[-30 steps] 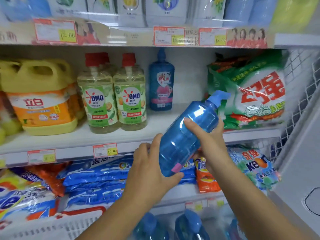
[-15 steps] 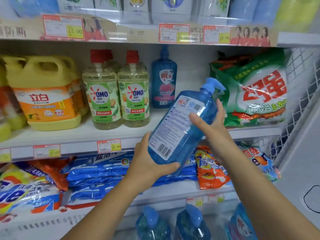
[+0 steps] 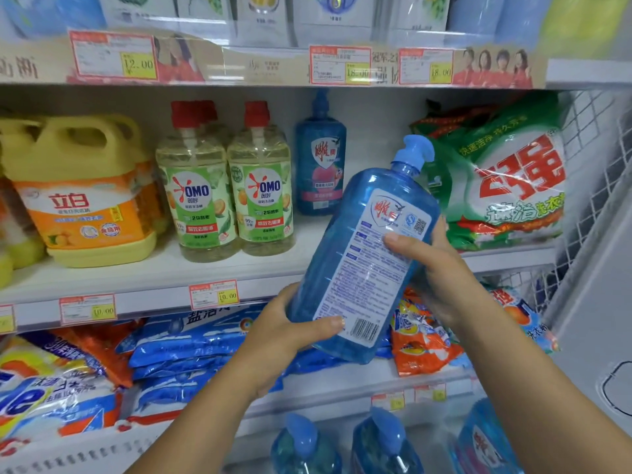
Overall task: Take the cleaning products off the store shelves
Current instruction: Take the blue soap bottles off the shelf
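The bottle, blue with a pump top, is off the shelf and held in the air in front of it. It is tilted, pump up and to the right, with its back label toward the camera.

As I read it, the step in hand is taking off this one bottle. It is clear of everything on the shelf but not yet put anywhere. The next move calls for carrying it away from the shelves and setting it down. No basket or cart shows, so I cannot tell where. It looks full, so likely heavy and slick, and a hand under the base seems wise.

The left hand cups the base from the left. Its thumb lies across the label's lower edge by the barcode, and its fingers are out of sight behind the bottle. The right hand takes the right side higher up, thumb pressed over the label below the logo, fingers curled round the back. Both hands are thus grasping the bottle. The forearms reach up from the bottom of the view.

On the shelf behind stand a twin bottle, two OMO bottles, a yellow jug and a green bag. Blue bags lie one shelf down, and more pump bottles stand lowest.
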`<action>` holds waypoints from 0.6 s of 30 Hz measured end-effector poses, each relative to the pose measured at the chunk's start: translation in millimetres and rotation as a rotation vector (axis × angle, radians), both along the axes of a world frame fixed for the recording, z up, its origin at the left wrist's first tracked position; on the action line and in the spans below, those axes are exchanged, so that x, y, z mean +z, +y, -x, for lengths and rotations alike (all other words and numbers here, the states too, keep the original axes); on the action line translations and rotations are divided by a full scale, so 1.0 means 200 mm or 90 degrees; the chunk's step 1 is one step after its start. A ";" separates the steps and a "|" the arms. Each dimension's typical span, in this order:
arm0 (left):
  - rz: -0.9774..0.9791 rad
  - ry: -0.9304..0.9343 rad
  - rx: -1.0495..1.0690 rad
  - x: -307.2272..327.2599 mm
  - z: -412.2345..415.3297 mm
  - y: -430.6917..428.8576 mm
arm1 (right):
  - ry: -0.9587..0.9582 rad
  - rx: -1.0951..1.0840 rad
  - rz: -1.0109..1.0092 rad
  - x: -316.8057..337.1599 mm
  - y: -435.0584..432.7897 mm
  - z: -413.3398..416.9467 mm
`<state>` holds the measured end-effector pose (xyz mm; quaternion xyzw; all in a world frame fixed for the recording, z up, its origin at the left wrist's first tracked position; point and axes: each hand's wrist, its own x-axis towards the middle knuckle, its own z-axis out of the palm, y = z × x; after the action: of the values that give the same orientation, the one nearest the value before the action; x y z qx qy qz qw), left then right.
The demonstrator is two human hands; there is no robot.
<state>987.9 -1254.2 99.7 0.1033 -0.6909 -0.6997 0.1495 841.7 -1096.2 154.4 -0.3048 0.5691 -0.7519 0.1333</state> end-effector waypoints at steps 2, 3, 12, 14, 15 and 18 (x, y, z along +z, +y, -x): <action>0.079 0.033 0.113 0.01 0.02 0.05 | 0.017 -0.068 -0.071 0.03 -0.04 -0.02; 0.134 0.052 0.160 0.01 0.03 0.07 | 0.005 -0.116 -0.082 0.04 -0.06 -0.04; 0.390 0.076 0.126 0.08 0.02 0.12 | -0.001 -0.130 0.082 0.08 -0.03 -0.08; 0.317 0.056 0.028 0.12 0.01 0.07 | -0.016 -0.081 0.099 0.07 0.01 -0.06; 0.262 0.038 -0.012 0.13 0.01 0.05 | -0.020 -0.050 0.104 0.06 0.01 -0.05; 0.093 0.016 -0.163 0.11 0.00 0.04 | -0.042 0.042 0.107 0.02 0.00 -0.05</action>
<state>987.6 -1246.0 121.8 -0.0054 -0.7458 -0.6620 0.0751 852.2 -1096.7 158.0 -0.3089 0.4886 -0.8020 0.1507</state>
